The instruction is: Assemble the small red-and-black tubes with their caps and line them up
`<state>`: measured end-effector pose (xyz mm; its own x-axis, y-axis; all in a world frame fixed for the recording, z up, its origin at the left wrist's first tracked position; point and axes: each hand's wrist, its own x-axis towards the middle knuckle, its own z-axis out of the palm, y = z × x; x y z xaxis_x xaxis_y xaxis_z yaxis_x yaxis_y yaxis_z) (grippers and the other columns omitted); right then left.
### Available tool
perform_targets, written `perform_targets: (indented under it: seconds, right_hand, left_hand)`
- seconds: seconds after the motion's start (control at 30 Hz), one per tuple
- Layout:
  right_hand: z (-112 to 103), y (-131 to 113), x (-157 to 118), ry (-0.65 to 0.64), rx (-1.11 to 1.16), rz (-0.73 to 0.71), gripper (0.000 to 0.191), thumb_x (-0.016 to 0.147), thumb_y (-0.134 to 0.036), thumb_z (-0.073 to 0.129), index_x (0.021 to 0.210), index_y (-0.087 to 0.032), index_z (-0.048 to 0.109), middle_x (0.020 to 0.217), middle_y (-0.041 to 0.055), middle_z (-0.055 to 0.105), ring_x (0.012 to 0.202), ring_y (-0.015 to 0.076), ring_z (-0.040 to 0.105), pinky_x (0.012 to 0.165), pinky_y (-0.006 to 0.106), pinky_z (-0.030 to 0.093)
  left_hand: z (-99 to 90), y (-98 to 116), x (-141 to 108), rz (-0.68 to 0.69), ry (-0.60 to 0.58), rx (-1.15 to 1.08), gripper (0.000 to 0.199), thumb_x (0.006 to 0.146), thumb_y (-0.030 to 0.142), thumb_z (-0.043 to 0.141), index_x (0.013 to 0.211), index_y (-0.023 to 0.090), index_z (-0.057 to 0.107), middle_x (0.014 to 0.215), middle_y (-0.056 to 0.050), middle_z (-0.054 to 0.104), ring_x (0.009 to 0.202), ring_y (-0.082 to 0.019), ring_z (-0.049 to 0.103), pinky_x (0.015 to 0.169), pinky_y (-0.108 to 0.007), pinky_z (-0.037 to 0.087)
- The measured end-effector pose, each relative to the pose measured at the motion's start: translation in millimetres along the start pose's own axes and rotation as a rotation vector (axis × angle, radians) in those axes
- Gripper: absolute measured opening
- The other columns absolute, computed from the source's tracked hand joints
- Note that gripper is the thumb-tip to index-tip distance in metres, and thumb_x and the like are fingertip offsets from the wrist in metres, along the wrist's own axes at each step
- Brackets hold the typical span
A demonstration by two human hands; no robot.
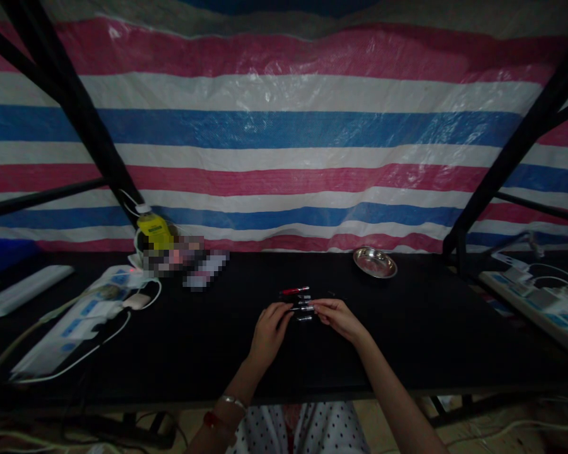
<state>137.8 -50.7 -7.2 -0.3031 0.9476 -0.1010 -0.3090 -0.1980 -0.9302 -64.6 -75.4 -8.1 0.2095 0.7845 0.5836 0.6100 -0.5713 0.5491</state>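
Between my two hands is a small slim silvery piece (303,309), lying roughly level. My left hand (271,328) pinches its left end with thumb and fingertips. At its right end, the fingers of my right hand (337,317) are closed on it. Just beyond lies a red pen-like piece (294,291) on the black table (208,353). A short clear-and-silver piece (304,297) rests between the red one and my fingers. Nearer to me, another short silvery piece (305,318) lies on the table. Fine details of these parts are too small and dark to tell.
A shiny round metal dish (375,262) stands at the back right. Power strips with cables (76,321) lie at the left, others (544,302) at the right. A yellow bottle (154,230) and blurred items stand back left. Striped sheeting (284,132) hangs behind, between black frame bars.
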Motion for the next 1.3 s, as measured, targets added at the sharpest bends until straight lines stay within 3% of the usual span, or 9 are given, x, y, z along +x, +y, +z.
perform_targets:
  seconds: [0.33, 0.5, 0.63, 0.77, 0.9, 1.03, 1.17, 1.23, 1.3]
  right_hand:
    - [-13, -5, 4, 0.231, 0.208, -0.139, 0.036, 0.056, -0.028, 0.078, 0.09, -0.018, 0.071, 0.074, 0.0022, 0.062, 0.058, 0.0072, 0.047, 0.055, 0.023, 0.037]
    - [-20, 0, 11, 0.397, 0.144, -0.251, 0.034, 0.055, -0.034, 0.077, 0.084, -0.018, 0.068, 0.07, 0.0026, 0.064, 0.049, 0.0076, 0.044, 0.047, 0.023, 0.033]
    - [-26, 7, 14, 0.554, -0.129, -0.332, 0.033, 0.063, -0.043, 0.069, 0.082, -0.016, 0.066, 0.071, 0.0036, 0.064, 0.047, 0.0092, 0.044, 0.046, 0.025, 0.034]
    - [-32, 10, 10, 0.68, -0.627, -0.464, 0.027, 0.075, -0.039, 0.055, 0.085, -0.017, 0.067, 0.08, 0.0071, 0.066, 0.073, 0.0191, 0.056, 0.068, 0.033, 0.043]
    - [-32, 9, 2, 0.647, -1.019, -0.49, 0.025, 0.081, -0.028, 0.047, 0.09, -0.019, 0.069, 0.085, 0.008, 0.066, 0.085, 0.0225, 0.053, 0.077, 0.037, 0.042]
    - [-30, 9, -1, 0.632, -1.14, -0.469, 0.028, 0.08, -0.019, 0.044, 0.093, -0.021, 0.069, 0.088, 0.0079, 0.064, 0.086, 0.0224, 0.051, 0.077, 0.036, 0.042]
    - [-26, 9, 0, 0.68, -1.079, -0.536, 0.026, 0.077, -0.021, 0.049, 0.093, -0.021, 0.069, 0.095, 0.0097, 0.06, 0.092, 0.0235, 0.05, 0.08, 0.038, 0.041]
    - [-21, 8, 2, 0.666, -0.909, -0.57, 0.024, 0.076, -0.029, 0.053, 0.092, -0.02, 0.069, 0.098, 0.0104, 0.058, 0.09, 0.0228, 0.052, 0.075, 0.037, 0.043]
    - [-13, 7, 4, 0.561, -0.656, -0.489, 0.029, 0.074, -0.039, 0.057, 0.091, -0.018, 0.068, 0.094, 0.0097, 0.059, 0.075, 0.0189, 0.054, 0.062, 0.032, 0.044]
  left_hand:
    - [-3.6, -1, 3, -0.125, 0.032, 0.123, 0.018, 0.088, 0.023, 0.044, 0.1, 0.022, 0.057, 0.098, -0.003, 0.063, 0.093, -0.018, 0.057, 0.078, -0.034, 0.043]
    - [-3.8, -2, 4, -0.135, -0.004, 0.141, 0.018, 0.088, 0.022, 0.044, 0.1, 0.022, 0.057, 0.098, -0.002, 0.064, 0.092, -0.018, 0.057, 0.077, -0.033, 0.042]
    - [-3.3, -2, 4, -0.139, -0.02, 0.143, 0.018, 0.088, 0.023, 0.043, 0.1, 0.023, 0.057, 0.098, -0.002, 0.064, 0.093, -0.019, 0.056, 0.078, -0.034, 0.042]
    - [-3.5, -2, 4, -0.133, -0.018, 0.139, 0.018, 0.088, 0.024, 0.043, 0.099, 0.023, 0.057, 0.098, -0.003, 0.064, 0.092, -0.019, 0.057, 0.077, -0.035, 0.042]
    - [-3.7, -2, 4, -0.128, -0.007, 0.129, 0.018, 0.088, 0.024, 0.043, 0.099, 0.023, 0.057, 0.098, -0.003, 0.063, 0.092, -0.019, 0.057, 0.077, -0.034, 0.043]
    - [-2.4, -3, 4, -0.11, -0.004, 0.112, 0.018, 0.088, 0.023, 0.044, 0.1, 0.022, 0.057, 0.098, -0.003, 0.063, 0.093, -0.018, 0.056, 0.079, -0.034, 0.043]
    - [-2.5, -3, 2, -0.09, 0.012, 0.11, 0.019, 0.088, 0.022, 0.044, 0.101, 0.023, 0.057, 0.1, -0.003, 0.062, 0.094, -0.018, 0.056, 0.079, -0.034, 0.043]
    - [-3.3, -2, 2, -0.06, 0.031, 0.117, 0.02, 0.088, 0.022, 0.044, 0.102, 0.023, 0.057, 0.101, -0.003, 0.062, 0.095, -0.018, 0.055, 0.079, -0.034, 0.043]
    - [-4.0, -1, 1, -0.018, 0.043, 0.123, 0.021, 0.088, 0.021, 0.044, 0.103, 0.023, 0.057, 0.102, -0.004, 0.061, 0.096, -0.018, 0.055, 0.079, -0.034, 0.043]
